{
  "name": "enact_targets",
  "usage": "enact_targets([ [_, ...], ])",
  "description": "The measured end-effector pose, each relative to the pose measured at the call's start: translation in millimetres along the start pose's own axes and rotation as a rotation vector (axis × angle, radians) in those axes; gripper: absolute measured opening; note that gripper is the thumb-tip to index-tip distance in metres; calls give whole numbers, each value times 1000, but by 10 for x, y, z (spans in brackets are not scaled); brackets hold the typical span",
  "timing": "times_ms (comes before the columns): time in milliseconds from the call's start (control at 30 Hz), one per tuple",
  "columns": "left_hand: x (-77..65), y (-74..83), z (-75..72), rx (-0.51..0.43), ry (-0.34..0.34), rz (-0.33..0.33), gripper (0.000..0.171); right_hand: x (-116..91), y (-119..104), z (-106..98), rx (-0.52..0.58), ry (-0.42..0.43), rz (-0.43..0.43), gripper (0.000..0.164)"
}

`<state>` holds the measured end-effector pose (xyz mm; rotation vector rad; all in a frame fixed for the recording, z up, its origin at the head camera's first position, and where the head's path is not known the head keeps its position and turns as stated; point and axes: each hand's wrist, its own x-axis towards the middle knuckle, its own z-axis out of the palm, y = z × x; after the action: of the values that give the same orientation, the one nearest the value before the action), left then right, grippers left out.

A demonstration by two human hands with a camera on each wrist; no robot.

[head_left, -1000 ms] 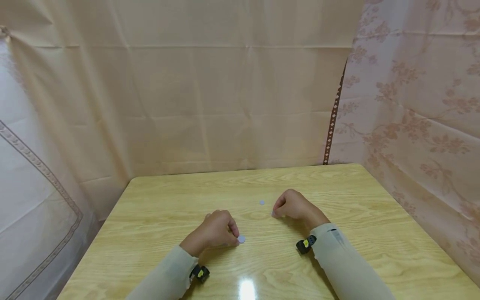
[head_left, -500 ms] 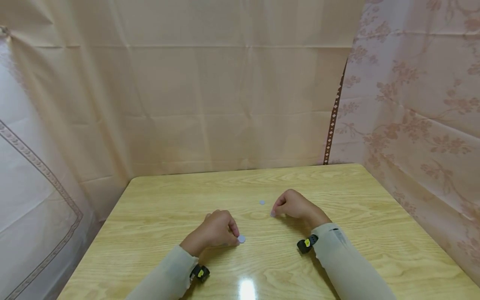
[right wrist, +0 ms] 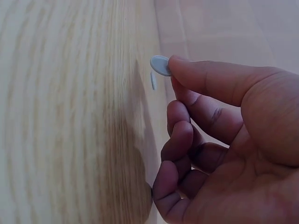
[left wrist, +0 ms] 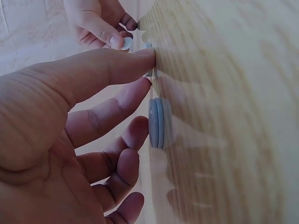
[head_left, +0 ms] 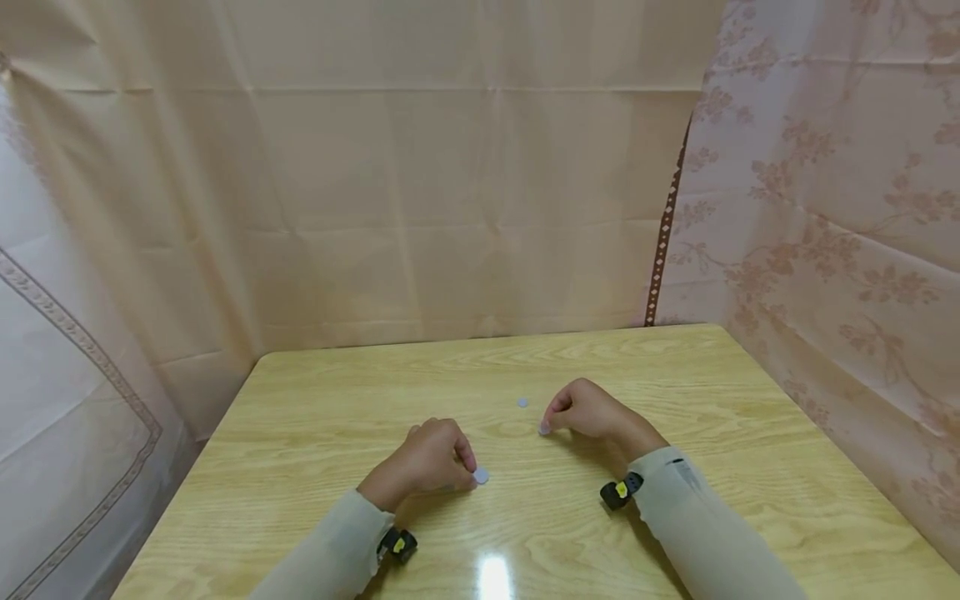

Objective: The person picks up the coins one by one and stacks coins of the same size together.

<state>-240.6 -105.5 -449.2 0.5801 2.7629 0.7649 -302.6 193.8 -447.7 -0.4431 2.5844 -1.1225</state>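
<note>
My right hand (head_left: pixel 588 408) pinches a small pale grey round disc (right wrist: pixel 160 65) between thumb and forefinger, above the table; the other fingers curl inward. My left hand (head_left: pixel 433 457) has its thumb and forefinger at the edge of another grey disc (head_left: pixel 482 476) near the table's middle. In the left wrist view the thumb hides most of that disc. Beside its lower fingers, a stack of grey discs (left wrist: pixel 157 123) lies on the table, nearly covered by the hand in the head view. Farther back lies a single disc (head_left: pixel 522 402), left of my right hand.
The wood-grain table (head_left: pixel 337 392) ends at a beige curtain (head_left: pixel 450 208) behind it. A flowered cloth (head_left: pixel 825 208) hangs along the right side, a pale cloth (head_left: pixel 67 400) on the left. Light glares off the tabletop near the front.
The right wrist has shifted slightly to the right, and the disc in that hand shows a little more of its face. The left hand holds its place; the head view has tilted slightly.
</note>
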Motion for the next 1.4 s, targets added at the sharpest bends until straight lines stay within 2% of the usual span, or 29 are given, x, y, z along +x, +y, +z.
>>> enact_targets([
  [467,-7,9,-4,-8,6,4,23,-35,-45,5,30,-28,-51,9],
  [700,-16,9,-7,-10,7,11,22,-59,-89,22,41,-88,-92,9],
  [1133,-11,7,6,1,8,20,22,-156,-302,212,36,-196,-142,10],
  [1400,-11,0,1,-1,13,49,20,-152,-310,299,22,-231,-164,11],
])
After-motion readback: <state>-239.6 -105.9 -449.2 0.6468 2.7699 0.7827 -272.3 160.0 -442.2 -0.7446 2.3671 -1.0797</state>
